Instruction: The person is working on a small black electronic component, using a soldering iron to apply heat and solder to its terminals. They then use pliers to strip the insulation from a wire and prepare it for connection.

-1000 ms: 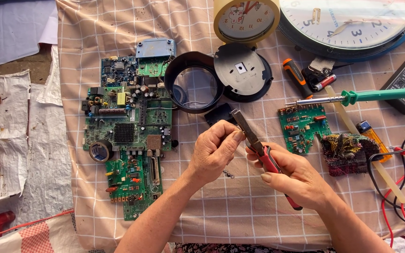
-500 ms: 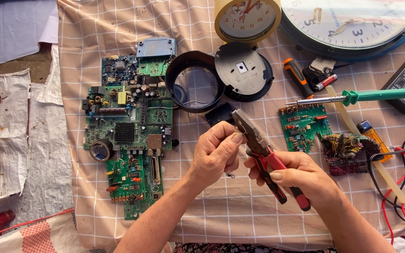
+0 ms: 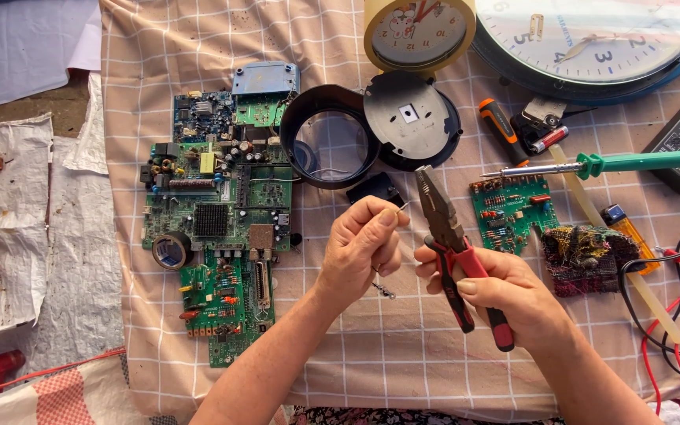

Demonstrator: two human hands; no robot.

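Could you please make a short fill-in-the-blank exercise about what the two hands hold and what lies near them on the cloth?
1. The right hand grips pliers whose handles are black and ____.
2. The left hand pinches a thin ____ between its fingertips.
3. The soldering iron has a ____ handle.
4. The roll of tape rests on the large ____ board.

Missing words: red; wire; green; circuit

One head-worn camera looks steeply down, close over the checked cloth [image 3: 403, 370]; both hands enter from its near edge.
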